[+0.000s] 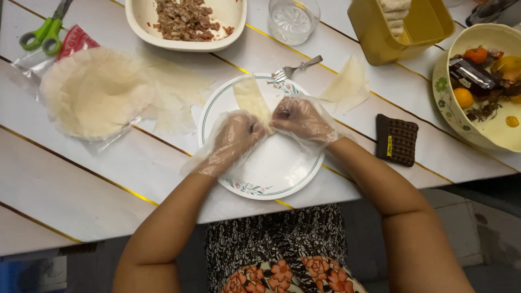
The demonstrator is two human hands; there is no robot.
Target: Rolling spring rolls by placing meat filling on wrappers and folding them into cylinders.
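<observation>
— Hands first: where are they?

— Both over the white floral-rimmed plate (260,179) on the worktop (81,179), in clear plastic gloves. Left hand (234,138) and right hand (301,118) meet at the plate's middle, fingers pinching the lower end of a pale pastry strip (249,97).

— And the strip itself?

— Lying on the plate, running up towards its far rim, near the fork (296,68).

— Around them?

— Stack of round pastry sheets (95,92) on plastic to the left, green-handled scissors (46,32) beyond. Dish of minced filling (184,19) up top, clear glass (293,19) beside it, another pastry piece (347,87) to the right.
</observation>
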